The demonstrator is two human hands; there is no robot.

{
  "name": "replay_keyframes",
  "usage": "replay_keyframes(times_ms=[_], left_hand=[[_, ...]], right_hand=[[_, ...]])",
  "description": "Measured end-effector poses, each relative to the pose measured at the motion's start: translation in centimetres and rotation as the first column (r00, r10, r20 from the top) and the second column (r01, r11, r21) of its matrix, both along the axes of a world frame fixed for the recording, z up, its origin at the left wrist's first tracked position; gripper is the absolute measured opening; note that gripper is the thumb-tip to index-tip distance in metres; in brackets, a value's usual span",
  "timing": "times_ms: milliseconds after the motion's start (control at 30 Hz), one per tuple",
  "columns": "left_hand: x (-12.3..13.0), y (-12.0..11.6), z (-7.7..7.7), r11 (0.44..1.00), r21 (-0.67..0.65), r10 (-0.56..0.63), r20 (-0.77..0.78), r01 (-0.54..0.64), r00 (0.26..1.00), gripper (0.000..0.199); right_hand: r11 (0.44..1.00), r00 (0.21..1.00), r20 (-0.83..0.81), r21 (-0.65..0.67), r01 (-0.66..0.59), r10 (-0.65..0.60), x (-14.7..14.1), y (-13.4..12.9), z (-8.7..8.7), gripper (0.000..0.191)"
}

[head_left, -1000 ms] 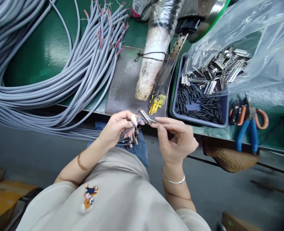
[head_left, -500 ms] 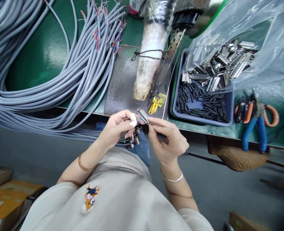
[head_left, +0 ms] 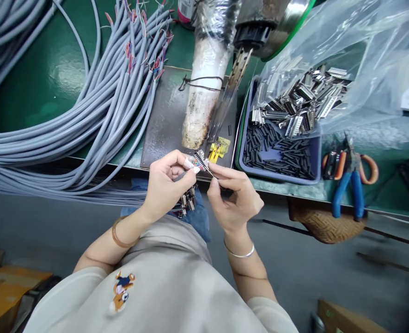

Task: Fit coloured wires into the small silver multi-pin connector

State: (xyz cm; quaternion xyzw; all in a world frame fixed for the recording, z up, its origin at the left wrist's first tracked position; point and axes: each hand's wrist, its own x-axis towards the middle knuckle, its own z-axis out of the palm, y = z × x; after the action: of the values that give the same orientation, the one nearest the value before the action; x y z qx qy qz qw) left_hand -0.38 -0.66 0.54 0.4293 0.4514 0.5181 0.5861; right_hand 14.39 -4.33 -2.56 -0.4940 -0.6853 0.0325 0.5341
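Over the table's front edge, a metal multi-pin connector (head_left: 201,159) is held between my two hands, tilted down to the right. Thin coloured wires (head_left: 198,164) meet its pin side. My left hand (head_left: 167,180), white covers on its thumb and index fingertips, is closed in a pinch on the wires by the connector. My right hand (head_left: 237,196) pinches the connector's lower right end between thumb and index finger. A thin, pale edge shows at that pinch; I cannot make out whether it is a separate piece. Below, several wired connectors (head_left: 188,201) hang over my lap.
Grey cables (head_left: 96,111) with stripped ends cover the left. A wrapped white tube (head_left: 204,92) and a soldering iron (head_left: 241,69) point toward me above a yellow clip (head_left: 214,151). Right are a blue tray (head_left: 277,178) of black sleeves, bagged connectors (head_left: 304,97) and blue-handled pliers (head_left: 357,189).
The view has shifted slightly, so the bench items sit further left. My left thumb and index finger have moved in closer along the wires to the connector. The right hand keeps its pinch.
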Motion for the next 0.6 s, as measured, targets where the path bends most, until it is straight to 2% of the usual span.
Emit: replay_keyframes(times_ms=[167, 400, 600], left_hand=[[0.2, 0.3, 0.1, 0.999, 0.042, 0.017, -0.024, -0.016, 1.0, 0.014], [0.1, 0.6, 0.3, 0.999, 0.032, 0.026, -0.057, -0.025, 0.998, 0.018], [-0.1, 0.8, 0.6, 1.0, 0.025, 0.012, -0.05, -0.011, 0.999, 0.022]], right_hand=[[1.0, 0.999, -0.039, 0.002, -0.02, 0.02, 0.1, 0.5, 0.1, 0.021], [1.0, 0.999, -0.044, 0.004, -0.026, 0.026, 0.1, 1.1, 0.4, 0.021], [0.999, 0.999, 0.044, 0.035, 0.014, -0.015, 0.1, 1.1, 0.9, 0.022]])
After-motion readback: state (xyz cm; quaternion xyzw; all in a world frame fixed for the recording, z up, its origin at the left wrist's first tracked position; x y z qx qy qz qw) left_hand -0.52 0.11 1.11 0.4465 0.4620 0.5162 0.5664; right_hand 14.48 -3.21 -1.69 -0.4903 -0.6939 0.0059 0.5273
